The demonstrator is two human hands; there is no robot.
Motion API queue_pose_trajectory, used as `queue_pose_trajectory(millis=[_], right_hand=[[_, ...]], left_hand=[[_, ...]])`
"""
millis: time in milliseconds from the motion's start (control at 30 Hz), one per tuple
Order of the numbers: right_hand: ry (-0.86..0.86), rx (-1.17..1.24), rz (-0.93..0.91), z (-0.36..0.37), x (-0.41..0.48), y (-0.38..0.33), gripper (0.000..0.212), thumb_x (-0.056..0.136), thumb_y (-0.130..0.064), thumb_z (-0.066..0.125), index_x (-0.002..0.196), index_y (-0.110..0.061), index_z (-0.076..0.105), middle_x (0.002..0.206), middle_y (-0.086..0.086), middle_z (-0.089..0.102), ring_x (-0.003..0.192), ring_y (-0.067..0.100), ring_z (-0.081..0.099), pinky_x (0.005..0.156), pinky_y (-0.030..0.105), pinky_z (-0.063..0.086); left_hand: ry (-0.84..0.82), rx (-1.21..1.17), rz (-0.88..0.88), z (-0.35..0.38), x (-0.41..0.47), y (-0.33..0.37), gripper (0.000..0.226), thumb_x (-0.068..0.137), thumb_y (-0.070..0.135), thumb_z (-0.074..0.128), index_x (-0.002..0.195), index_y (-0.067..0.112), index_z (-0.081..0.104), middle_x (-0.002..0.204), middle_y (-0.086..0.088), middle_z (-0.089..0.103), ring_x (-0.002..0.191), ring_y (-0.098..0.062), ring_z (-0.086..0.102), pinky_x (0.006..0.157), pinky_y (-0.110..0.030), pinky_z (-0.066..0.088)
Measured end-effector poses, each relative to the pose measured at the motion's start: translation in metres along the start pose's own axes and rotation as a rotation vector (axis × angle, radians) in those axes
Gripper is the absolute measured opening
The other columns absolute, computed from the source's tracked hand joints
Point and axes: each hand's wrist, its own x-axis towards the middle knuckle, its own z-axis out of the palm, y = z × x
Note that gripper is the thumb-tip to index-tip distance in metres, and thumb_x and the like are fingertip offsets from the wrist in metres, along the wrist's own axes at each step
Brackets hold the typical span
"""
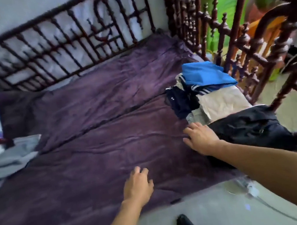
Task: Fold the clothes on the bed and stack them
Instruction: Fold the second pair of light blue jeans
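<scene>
A purple bedspread (93, 161) covered the bed inside a dark carved wooden railing (73, 46). The clothes lay heaped at its right edge: a blue garment (206, 75) on top, a beige one (223, 103) beneath, a black garment (250, 128) nearest. The right hand (200, 137), fingers spread, lay at the black garment's edge. The left hand (137, 185) hung loosely curled over the bedspread, holding nothing.
</scene>
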Motion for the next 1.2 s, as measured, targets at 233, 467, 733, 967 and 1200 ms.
queue_pose_trajectory(millis=[233,467,733,967,1200], right_hand=[[0.049,-0.004,-0.307,-0.015,0.025,-0.185,0.04,0.097,-0.04,0.043,0.13,-0.017,0.05,0.123,0.005,0.054,0.115,0.027,0.052,0.088,0.038,0.046],[0.041,0.041,-0.476,0.0,0.042,-0.394,0.04,0.097,-0.039,0.045,0.132,-0.019,0.048,0.129,0.005,0.052,0.119,0.028,0.05,0.089,0.038,0.044],[0.012,0.119,-0.556,0.022,0.048,-0.593,0.044,0.096,-0.041,0.047,0.136,-0.022,0.047,0.133,0.003,0.05,0.12,0.027,0.051,0.089,0.037,0.044],[-0.019,0.109,-0.543,0.044,0.104,-0.677,0.043,0.096,-0.043,0.046,0.134,-0.023,0.047,0.133,0.003,0.05,0.121,0.026,0.05,0.09,0.039,0.045],[-0.059,0.166,-0.466,0.081,0.209,-0.759,0.044,0.095,-0.042,0.046,0.135,-0.022,0.046,0.131,0.003,0.05,0.118,0.027,0.051,0.089,0.038,0.045]], left_hand=[[0.193,-0.134,-0.293,-0.024,-0.105,-0.151,0.035,0.093,0.036,0.049,0.125,0.022,0.052,0.121,-0.003,0.048,0.114,-0.024,0.052,0.089,-0.036,0.045],[0.292,-0.133,-0.484,-0.025,-0.206,-0.336,0.037,0.092,0.038,0.051,0.127,0.025,0.051,0.122,0.0,0.048,0.114,-0.021,0.053,0.087,-0.035,0.046],[0.241,-0.144,-0.602,-0.039,-0.269,-0.523,0.041,0.092,0.035,0.053,0.131,0.022,0.05,0.128,-0.004,0.046,0.116,-0.025,0.052,0.089,-0.037,0.048],[0.257,-0.206,-0.607,-0.045,-0.233,-0.623,0.042,0.092,0.036,0.053,0.132,0.023,0.05,0.133,-0.002,0.044,0.119,-0.022,0.051,0.09,-0.037,0.046],[0.217,-0.179,-0.544,-0.07,-0.16,-0.742,0.037,0.092,0.036,0.052,0.125,0.02,0.051,0.121,-0.002,0.047,0.109,-0.022,0.055,0.088,-0.037,0.047]])
